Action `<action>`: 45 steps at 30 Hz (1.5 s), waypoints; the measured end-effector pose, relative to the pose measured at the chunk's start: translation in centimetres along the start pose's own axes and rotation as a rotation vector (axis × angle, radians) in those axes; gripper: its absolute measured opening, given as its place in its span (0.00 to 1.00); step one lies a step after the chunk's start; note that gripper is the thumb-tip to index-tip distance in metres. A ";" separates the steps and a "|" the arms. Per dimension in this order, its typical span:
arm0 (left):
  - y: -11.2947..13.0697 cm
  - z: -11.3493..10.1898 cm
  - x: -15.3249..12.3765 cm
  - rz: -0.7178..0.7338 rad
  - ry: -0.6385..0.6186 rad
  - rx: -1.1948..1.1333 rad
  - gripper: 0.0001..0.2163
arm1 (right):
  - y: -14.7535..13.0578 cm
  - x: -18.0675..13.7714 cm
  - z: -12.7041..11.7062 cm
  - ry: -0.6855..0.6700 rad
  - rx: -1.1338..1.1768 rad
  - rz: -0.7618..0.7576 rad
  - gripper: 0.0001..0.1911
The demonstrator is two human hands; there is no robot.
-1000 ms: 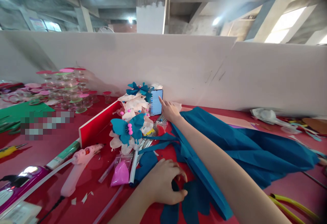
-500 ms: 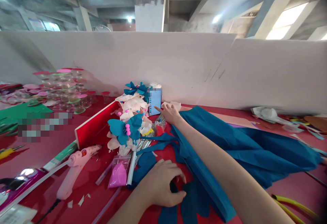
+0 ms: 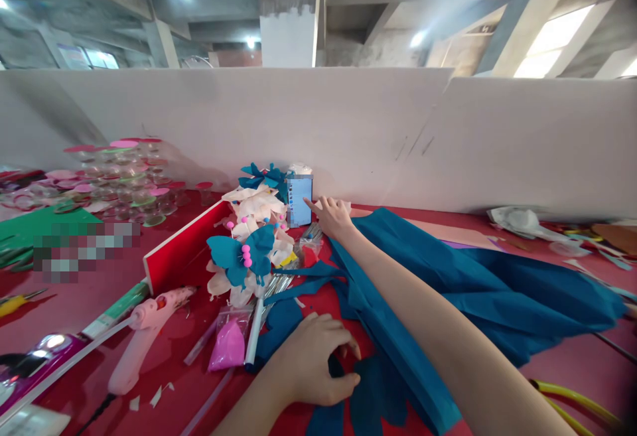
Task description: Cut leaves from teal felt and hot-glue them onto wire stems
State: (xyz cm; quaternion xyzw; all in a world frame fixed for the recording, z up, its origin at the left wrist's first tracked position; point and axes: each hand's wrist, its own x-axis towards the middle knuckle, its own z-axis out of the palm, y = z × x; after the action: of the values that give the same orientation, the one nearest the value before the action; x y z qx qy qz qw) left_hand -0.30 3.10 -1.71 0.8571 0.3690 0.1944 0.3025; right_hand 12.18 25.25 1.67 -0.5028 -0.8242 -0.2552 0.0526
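Observation:
A lit phone (image 3: 300,205) leans upright against the pile at the back of the red table. My right hand (image 3: 334,216) reaches out to it, index finger pointing at the screen; whether the fingertip touches I cannot tell. Low in the middle, my left hand (image 3: 318,360) rests with fingers curved and a gap between thumb and fingertips, nothing held. Beneath and beside it lie dark teal cut pieces (image 3: 375,396). A long teal cloth (image 3: 448,277) spreads under my right forearm and off to the right. Left of the hands stands a teal butterfly shape (image 3: 233,257) with pink beads.
A pink glue gun (image 3: 144,336) lies at the left beside a bag of pink material (image 3: 229,343) and a white marker (image 3: 255,333). Stacked clear cups (image 3: 129,177) stand at the back left. Yellow handles (image 3: 582,399) show at the lower right. A pale partition (image 3: 378,131) closes the back.
My right index finger has moved slightly up along the phone screen, and the list shown there has shifted upward. My left hand stays in place. The view tilts slightly.

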 end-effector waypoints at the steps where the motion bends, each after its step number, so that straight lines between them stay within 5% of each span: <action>1: 0.0 0.1 0.0 0.003 0.003 -0.004 0.10 | 0.0 0.1 0.0 0.002 0.002 0.005 0.34; 16: -0.1 0.1 0.0 0.012 0.015 -0.017 0.10 | -0.2 0.0 0.4 -0.034 0.010 -0.066 0.34; 45: -0.2 0.2 0.0 0.013 0.021 -0.025 0.09 | -1.2 1.4 -2.4 0.008 0.117 0.139 0.34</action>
State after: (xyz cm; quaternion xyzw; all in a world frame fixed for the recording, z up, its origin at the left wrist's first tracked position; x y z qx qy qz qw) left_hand -0.31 3.11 -1.93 0.8536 0.3641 0.2100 0.3078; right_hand 10.05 24.81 3.79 -0.5537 -0.8007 -0.2044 0.1027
